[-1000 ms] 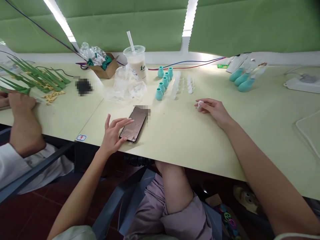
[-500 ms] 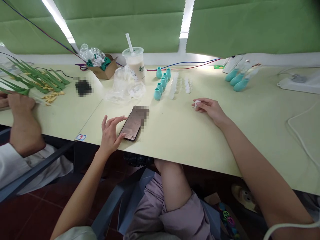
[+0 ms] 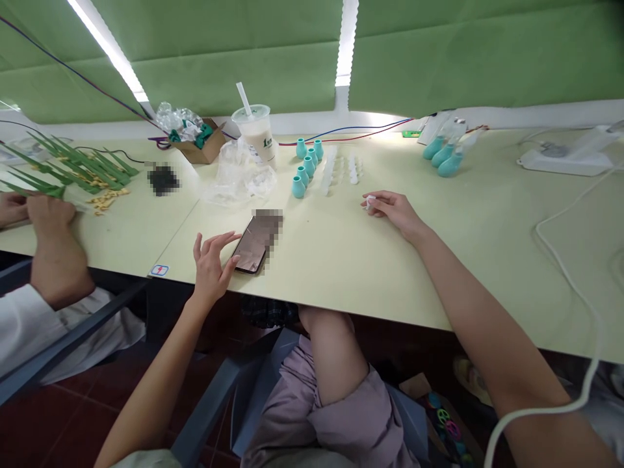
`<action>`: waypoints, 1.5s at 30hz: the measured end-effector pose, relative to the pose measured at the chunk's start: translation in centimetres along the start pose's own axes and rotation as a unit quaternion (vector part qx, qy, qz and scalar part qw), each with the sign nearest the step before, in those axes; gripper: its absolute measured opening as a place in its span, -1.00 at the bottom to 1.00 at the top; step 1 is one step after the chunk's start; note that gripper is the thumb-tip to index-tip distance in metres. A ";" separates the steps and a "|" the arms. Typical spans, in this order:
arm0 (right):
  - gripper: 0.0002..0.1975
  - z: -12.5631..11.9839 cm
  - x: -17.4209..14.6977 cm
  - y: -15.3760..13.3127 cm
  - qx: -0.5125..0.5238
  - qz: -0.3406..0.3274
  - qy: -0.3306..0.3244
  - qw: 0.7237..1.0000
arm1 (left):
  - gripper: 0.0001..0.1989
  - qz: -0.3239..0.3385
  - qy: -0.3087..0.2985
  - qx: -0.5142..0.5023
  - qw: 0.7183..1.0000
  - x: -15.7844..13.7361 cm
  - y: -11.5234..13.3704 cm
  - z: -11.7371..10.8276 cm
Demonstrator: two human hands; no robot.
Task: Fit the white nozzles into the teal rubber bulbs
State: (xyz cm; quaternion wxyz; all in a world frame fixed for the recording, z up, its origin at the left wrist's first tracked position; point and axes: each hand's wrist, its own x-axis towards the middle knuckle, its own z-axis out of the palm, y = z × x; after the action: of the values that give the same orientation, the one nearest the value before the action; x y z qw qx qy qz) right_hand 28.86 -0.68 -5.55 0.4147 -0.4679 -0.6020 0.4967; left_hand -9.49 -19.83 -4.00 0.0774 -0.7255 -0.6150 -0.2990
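A phone (image 3: 253, 246) lies flat near the table's front edge. My left hand (image 3: 212, 266) rests at its left side, fingers spread, with the fingertips at the phone's edge. Farther right, my right hand (image 3: 396, 213) pinches a small white piece (image 3: 370, 202), whose exact kind I cannot make out. Beyond that hand, small white parts (image 3: 353, 170) stand in rows beside a clear strip (image 3: 329, 170). To their left are several turquoise vase-shaped pieces (image 3: 298, 187).
At the back stand a drink cup (image 3: 260, 140), a crumpled plastic bag (image 3: 238, 172) and a cardboard box (image 3: 207, 148). Turquoise-based bulbs (image 3: 449, 164) lie back right, near a power strip (image 3: 560, 161). A white cable (image 3: 575, 286) crosses the right side. A co-worker's hands (image 3: 51, 211) work at green stems (image 3: 92, 166).
The view has shifted slightly, moving the table items a little left in the picture. My hands keep much the same pose, the right still pinching the white piece.
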 end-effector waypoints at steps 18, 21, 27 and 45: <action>-0.55 -0.1 0.2 0.3 0.005 -0.003 -0.010 1.000 | -0.54 -0.015 -0.049 -0.014 0.999 -0.9 1.3 -1.1; -0.56 -0.1 0.2 0.3 0.004 -0.006 -0.013 1.000 | -0.51 -0.016 -0.072 -0.021 0.997 -0.3 0.8 -0.8; -0.56 -0.1 0.1 0.1 0.002 -0.006 -0.008 1.000 | -0.34 -0.018 -0.102 -0.021 0.994 1.6 -0.1 -0.2; -0.56 0.0 0.1 -0.1 -0.001 -0.005 -0.014 1.000 | -0.34 0.028 -0.123 -0.052 0.991 1.9 0.1 0.1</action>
State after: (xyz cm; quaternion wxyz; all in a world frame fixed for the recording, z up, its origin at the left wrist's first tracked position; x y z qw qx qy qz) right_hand 28.86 -0.60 -5.49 0.4088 -0.4581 -0.6103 0.5006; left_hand -9.22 -18.17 -3.08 -0.0284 -0.7770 -0.5828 -0.2364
